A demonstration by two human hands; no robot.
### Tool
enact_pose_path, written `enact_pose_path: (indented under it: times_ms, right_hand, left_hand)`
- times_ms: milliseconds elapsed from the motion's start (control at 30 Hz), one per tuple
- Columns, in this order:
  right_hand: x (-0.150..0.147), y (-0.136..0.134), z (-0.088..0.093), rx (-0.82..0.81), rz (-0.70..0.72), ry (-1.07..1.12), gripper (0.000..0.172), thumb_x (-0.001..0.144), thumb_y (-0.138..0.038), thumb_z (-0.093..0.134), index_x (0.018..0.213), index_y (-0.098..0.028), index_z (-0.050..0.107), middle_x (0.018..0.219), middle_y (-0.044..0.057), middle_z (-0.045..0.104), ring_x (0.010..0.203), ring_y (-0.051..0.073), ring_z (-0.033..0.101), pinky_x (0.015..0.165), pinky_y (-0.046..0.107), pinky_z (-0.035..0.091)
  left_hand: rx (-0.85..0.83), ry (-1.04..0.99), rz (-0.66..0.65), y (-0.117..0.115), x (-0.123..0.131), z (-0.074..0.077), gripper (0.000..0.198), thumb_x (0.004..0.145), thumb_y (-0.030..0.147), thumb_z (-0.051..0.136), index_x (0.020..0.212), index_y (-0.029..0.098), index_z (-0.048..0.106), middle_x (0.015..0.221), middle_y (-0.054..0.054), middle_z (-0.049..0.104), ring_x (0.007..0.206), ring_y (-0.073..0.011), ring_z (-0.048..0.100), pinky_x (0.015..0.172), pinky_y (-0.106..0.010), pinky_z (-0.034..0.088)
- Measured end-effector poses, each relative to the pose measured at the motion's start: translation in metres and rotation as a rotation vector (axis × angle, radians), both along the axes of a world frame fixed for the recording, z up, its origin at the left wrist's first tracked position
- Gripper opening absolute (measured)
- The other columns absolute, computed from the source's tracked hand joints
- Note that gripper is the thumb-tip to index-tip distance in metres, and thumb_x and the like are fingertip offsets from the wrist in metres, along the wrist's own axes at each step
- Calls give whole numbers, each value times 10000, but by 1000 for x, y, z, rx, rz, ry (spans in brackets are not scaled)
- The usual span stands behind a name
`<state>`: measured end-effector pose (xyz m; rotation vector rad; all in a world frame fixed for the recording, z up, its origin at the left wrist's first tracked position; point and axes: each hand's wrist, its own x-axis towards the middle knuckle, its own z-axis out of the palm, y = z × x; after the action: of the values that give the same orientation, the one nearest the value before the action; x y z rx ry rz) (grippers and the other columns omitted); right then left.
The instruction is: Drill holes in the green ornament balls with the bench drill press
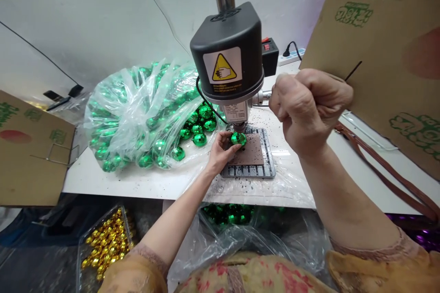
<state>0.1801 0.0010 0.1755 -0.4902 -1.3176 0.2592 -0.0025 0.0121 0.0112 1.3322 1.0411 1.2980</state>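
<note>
My left hand (pixel 223 149) pinches a shiny green faceted ball (pixel 238 138) between thumb and fingers. It holds the ball just below the chuck (pixel 239 127) of a small black bench drill press (pixel 227 55); whether a bit touches the ball cannot be seen. A brown board (pixel 252 151) lies on the grey slotted base (pixel 268 171) beneath, with dark chips scattered around. My right hand (pixel 305 105) is closed in a fist round the feed handle (pixel 265 96) at the machine's right side, and the grip itself is mostly hidden by the fingers.
A clear plastic bag (pixel 134 110) of green balls spills open on the white table (pixel 120 187). Cardboard boxes stand left (pixel 30 155) and right (pixel 385 23). Below the table edge are a tub of gold balls (pixel 106 242) and more green balls (pixel 228 214). A brown strap (pixel 381 165) lies at right.
</note>
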Motion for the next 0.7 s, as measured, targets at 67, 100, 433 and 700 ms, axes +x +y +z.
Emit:
enact_pose_path:
  times_ms: [67, 100, 433, 700]
  right_hand:
    - [0, 1, 0, -5, 5, 9, 484, 926, -534, 581, 577, -256, 394, 489, -22, 275, 453, 154, 312, 477, 389, 295]
    - [0, 1, -1, -14, 3, 9, 482, 923, -535, 583, 576, -258, 395, 490, -21, 277, 458, 158, 322, 480, 391, 303]
    - [3, 1, -2, 21, -64, -87, 509, 917, -566, 592, 603, -254, 341, 490, -36, 231, 439, 137, 289, 434, 367, 270]
    - [0, -2, 2, -3, -49, -55, 568, 955, -547, 538, 564, -244, 259, 459, -38, 214, 410, 117, 266, 400, 357, 244]
  left_hand:
    - [21, 28, -16, 0, 0, -2, 639, 666, 532, 923, 1104, 210, 589, 1188, -100, 720, 1139, -254, 687, 1050, -443, 523]
    - [32, 42, -25, 0, 0, -4, 650, 674, 538, 916, 1133, 211, 593, 1217, -107, 712, 1172, -265, 678, 1070, -456, 513]
    - [137, 224, -91, -5, -3, -8, 602, 772, 479, 858, 1245, 219, 589, 1309, -113, 661, 1279, -281, 616, 1133, -462, 462]
    - [122, 212, -44, -14, 12, -3, 562, 780, 511, 844, 1176, 221, 570, 1187, -84, 680, 1122, -246, 658, 1004, -416, 523]
